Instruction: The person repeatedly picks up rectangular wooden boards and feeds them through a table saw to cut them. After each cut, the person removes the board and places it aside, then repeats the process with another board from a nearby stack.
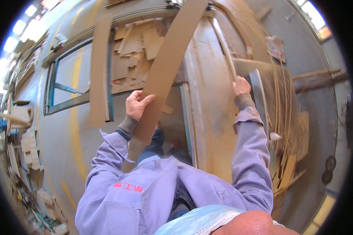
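Observation:
A long, flat brown strip (170,55), like cardboard or thin board, slants from near my body to the far edge of the view. My left hand (135,105) is closed on its near part, the thumb lying over the top face. To the right, my right hand (241,86) is wrapped round the near end of a pale rod (222,45). The rod runs away from me along a smooth metal-topped bench (208,105). Both of my sleeves are light purple with dark cuffs.
Another brown strip (101,70) lies across a blue-edged frame (53,88) at left. Brown offcuts (134,47) are heaped beyond my left hand. A curved brown hose or pipe (239,29) stands at far right, near thin cords (280,98) and a metal strip (259,94).

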Available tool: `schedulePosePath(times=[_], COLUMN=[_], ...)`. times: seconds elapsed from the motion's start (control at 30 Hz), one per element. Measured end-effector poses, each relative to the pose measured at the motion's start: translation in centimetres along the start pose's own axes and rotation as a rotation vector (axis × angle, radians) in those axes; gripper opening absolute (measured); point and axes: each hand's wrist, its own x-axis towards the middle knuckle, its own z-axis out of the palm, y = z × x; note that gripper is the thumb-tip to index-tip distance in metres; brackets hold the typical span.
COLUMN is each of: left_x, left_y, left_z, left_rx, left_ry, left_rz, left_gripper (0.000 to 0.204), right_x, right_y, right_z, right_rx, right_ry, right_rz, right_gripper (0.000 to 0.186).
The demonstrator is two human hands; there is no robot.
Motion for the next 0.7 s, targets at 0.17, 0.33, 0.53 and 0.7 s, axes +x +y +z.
schedulePosePath(times=[0.17,0.33,0.53,0.7], left_x=[6.9,11.4,21.7,22.6], left_y=[1.6,2.9,5.8,8.5], left_z=[-18.6,-30.9,-45.3,-51.6], left_rx=[0.247,0.402,0.616,0.753], left_ry=[0.222,0.49,0.628,0.651], left_rz=[0.188,0.164,0.1,0.084], left_gripper=[0.03,0.034,0.037,0.058], right_x=[2.5,3.4,9.6,8.9], right_y=[-6.2,-11.0,-22.3,-31.1], right_z=[4.2,2.3,0.4,-2.1], right_rx=[-0.055,-0.051,0.17,1.088], right_ry=[-0.03,-0.141,-0.043,-0.034], right_rz=[0.16,0.298,0.384,0.504], right_gripper=[0.019,0.029,0.03,0.005])
